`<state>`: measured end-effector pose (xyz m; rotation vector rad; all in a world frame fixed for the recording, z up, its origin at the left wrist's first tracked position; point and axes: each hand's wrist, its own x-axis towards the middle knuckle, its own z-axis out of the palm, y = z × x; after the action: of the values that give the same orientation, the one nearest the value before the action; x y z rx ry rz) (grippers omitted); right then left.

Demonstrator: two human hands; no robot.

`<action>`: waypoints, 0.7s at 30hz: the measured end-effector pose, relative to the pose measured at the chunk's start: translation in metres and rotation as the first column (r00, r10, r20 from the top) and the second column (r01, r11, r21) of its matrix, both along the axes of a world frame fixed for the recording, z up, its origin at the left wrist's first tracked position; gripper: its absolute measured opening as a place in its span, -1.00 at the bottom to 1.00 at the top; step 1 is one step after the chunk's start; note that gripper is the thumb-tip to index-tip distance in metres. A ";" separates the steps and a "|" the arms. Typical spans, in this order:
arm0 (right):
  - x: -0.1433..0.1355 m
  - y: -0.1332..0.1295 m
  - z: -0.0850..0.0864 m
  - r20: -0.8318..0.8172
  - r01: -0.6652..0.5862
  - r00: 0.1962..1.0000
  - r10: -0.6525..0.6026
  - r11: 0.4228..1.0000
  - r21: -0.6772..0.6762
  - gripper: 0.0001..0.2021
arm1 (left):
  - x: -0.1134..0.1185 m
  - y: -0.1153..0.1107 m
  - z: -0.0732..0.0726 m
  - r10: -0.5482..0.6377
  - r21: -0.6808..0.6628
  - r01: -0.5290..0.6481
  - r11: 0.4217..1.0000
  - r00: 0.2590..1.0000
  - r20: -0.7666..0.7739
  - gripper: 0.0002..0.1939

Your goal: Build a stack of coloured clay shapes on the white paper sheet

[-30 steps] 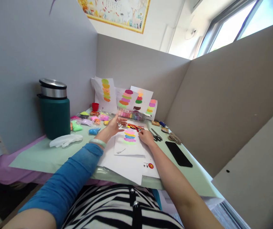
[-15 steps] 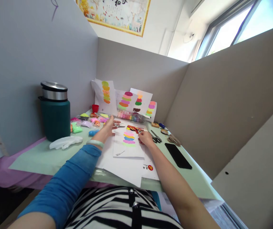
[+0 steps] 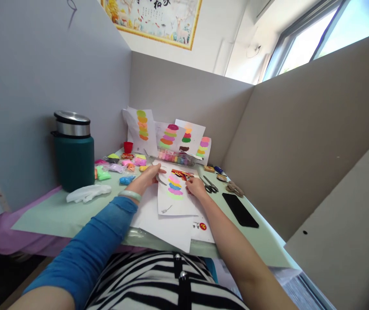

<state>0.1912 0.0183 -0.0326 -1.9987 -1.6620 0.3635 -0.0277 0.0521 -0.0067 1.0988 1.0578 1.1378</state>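
My left hand point(image 3: 150, 174), with a pale bangle at the wrist and a blue sleeve, is closed around a slim metal tool point(image 3: 161, 180). The tool has a blade-like end, which lies over the left edge of a white sheet of paper point(image 3: 174, 206). Its exact kind is hard to make out. Painted on that sheet are stacked pink, yellow, blue, purple and green strokes. My right hand point(image 3: 195, 186) pinches the sheet's right edge, its fingertips partly hidden. Just beyond, a red and yellow printed picture point(image 3: 182, 173) shows. More white paper point(image 3: 168, 230) lies beneath.
Left are a green flask point(image 3: 75, 161), a crumpled white glove-like item point(image 3: 88, 193) and colourful clay packets point(image 3: 103, 173). Scissors point(image 3: 210, 185) and a black phone point(image 3: 240, 209) lie right. Painted sheets point(image 3: 147, 129) lean at the back, behind a paint set point(image 3: 176, 157). Partitions surround the desk.
My left hand has come down onto the left side of the painted sheet, its fingers more closed and the tool tilted. The sheet has shifted slightly right and turned. My right hand barely moved.
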 end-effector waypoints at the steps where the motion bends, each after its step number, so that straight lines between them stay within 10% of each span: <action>1: 0.000 0.000 0.001 -0.012 -0.003 1.000 0.003 1.000 0.001 -0.81 | 0.000 0.001 -0.001 -0.015 -0.021 0.015 1.000 1.000 0.001 -0.70; 9: 0.007 -0.012 0.020 -0.271 0.016 0.963 0.008 0.996 0.086 -0.56 | 0.002 -0.009 0.022 0.119 -0.109 -0.096 0.989 0.967 0.227 -0.65; 15: -0.002 -0.022 0.026 -0.689 -0.319 0.688 0.228 0.948 -0.005 -0.68 | 0.002 -0.013 0.025 0.081 -0.075 -0.063 0.995 0.961 0.265 -0.57; 18: 0.008 -0.022 0.037 -0.495 0.018 0.862 0.108 0.970 0.243 -0.72 | 0.001 -0.011 0.021 0.095 0.033 -0.104 0.994 0.970 0.224 -0.60; 21: 0.026 -0.022 0.047 -0.272 0.349 0.935 -0.226 0.720 0.600 -0.62 | -0.001 -0.009 0.020 0.157 0.116 -0.175 0.978 0.976 0.149 -0.57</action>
<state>0.2173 -0.0034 0.0141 -1.5914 -1.1137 -0.1378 -0.0285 0.0428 0.0132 1.0280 0.9915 1.4129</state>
